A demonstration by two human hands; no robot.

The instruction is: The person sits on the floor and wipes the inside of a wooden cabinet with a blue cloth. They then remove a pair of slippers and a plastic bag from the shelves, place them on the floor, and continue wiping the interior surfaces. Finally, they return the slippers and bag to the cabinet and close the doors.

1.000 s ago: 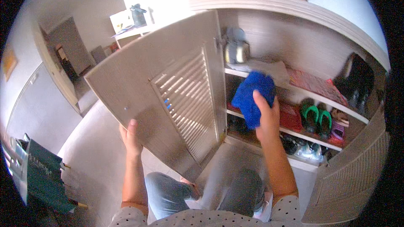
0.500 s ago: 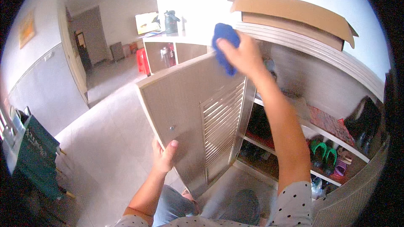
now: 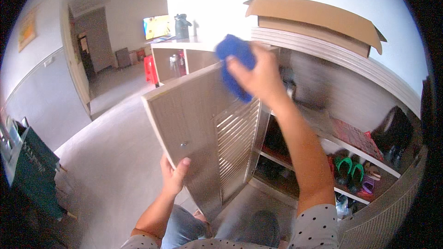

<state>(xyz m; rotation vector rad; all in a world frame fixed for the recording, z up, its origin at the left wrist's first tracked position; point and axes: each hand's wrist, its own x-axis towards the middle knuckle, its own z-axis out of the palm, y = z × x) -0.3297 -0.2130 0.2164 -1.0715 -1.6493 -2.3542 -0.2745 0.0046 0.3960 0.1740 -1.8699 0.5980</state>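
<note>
My left hand (image 3: 173, 174) grips the free edge of a louvered wooden cabinet door (image 3: 184, 115), thumb on the face toward me and fingers behind the edge. The door stands swung open. A blue cloth (image 3: 236, 57) is bunched in my right hand (image 3: 259, 71), which presses it over the door's top edge near the hinge side. Part of the cloth hangs down the door's inner face, above the slats (image 3: 237, 140). Some blur covers the right hand and the cloth.
The open shoe cabinet (image 3: 318, 78) has shelves with green-trimmed shoes (image 3: 350, 175) and purple footwear (image 3: 368, 184). A cardboard box (image 3: 314, 16) lies on top. Behind the door is a low shelf unit (image 3: 168, 62) with a thermos jug (image 3: 182, 26). A dark green bag (image 3: 34, 170) stands at left.
My right hand has moved the blue cloth left and downward along the door's top edge. The view has shifted slightly; my left hand keeps its hold on the door.
</note>
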